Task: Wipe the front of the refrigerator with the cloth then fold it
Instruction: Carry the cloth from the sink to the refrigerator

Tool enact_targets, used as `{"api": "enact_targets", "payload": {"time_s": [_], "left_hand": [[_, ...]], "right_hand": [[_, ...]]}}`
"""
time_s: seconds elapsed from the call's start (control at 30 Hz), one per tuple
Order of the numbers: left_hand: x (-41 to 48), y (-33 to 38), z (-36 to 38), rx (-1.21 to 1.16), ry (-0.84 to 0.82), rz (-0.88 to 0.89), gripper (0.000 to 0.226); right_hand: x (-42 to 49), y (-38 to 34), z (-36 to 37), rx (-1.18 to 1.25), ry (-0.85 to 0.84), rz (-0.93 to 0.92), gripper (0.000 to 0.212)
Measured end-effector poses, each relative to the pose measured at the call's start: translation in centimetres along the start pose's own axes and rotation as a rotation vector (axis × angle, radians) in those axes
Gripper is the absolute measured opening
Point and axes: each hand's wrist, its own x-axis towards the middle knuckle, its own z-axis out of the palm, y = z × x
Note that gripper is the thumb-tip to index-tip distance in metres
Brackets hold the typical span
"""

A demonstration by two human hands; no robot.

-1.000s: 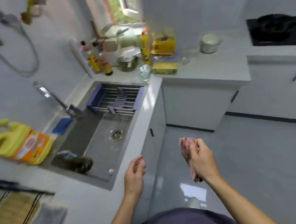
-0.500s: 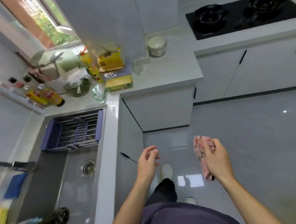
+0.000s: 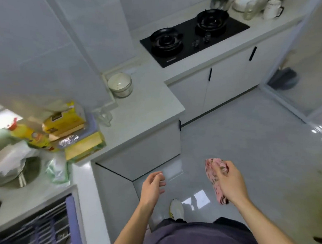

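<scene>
A crumpled pink patterned cloth [image 3: 214,177] is bunched in my right hand [image 3: 229,183], which grips it over the grey floor at lower right. One end of the cloth hangs below my fist. My left hand [image 3: 152,187] hovers empty beside the white cabinet corner, fingers loosely curled. No refrigerator shows in this view.
A white L-shaped counter [image 3: 146,104] runs from left to top right. It carries a black gas hob [image 3: 193,34], a round lidded pot [image 3: 120,84], yellow boxes [image 3: 67,121] and mugs [image 3: 272,8]. A sink rack [image 3: 46,232] sits lower left. A glass door [image 3: 303,67] stands at right.
The view has swung right, away from the sink toward the hob and the glass door. Both hands keep their pose, the right still gripping the cloth.
</scene>
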Motion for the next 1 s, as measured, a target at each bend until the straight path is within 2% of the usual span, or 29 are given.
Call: {"api": "enact_targets", "payload": {"time_s": [0.1, 0.2, 0.53, 0.67, 0.83, 1.0], "left_hand": [[2.6, 2.1, 0.2, 0.076, -0.085, -0.002, 0.018], [4.7, 4.0, 1.7, 0.129, -0.154, -0.004, 0.020], [9.8, 8.4, 11.8, 0.289, -0.325, -0.027, 0.019], [12.0, 10.9, 18.1, 0.346, -0.374, 0.008, 0.021], [14.0, 14.6, 28.0, 0.395, -0.436, 0.054, 0.024], [14.5, 18.0, 37.2, 0.426, -0.481, 0.111, 0.023]], "right_hand": [[0.3, -0.8, 0.1, 0.052, 0.047, 0.041, 0.021], [1.0, -0.3, -0.3, 0.076, 0.093, 0.086, 0.026], [6.0, 1.8, -4.6, 0.200, 0.286, 0.218, 0.027], [10.1, 1.6, -8.3, 0.256, 0.345, 0.221, 0.023], [16.9, 2.1, -14.7, 0.327, 0.426, 0.212, 0.035], [21.8, 2.3, -21.3, 0.416, 0.475, 0.191, 0.035]]}}
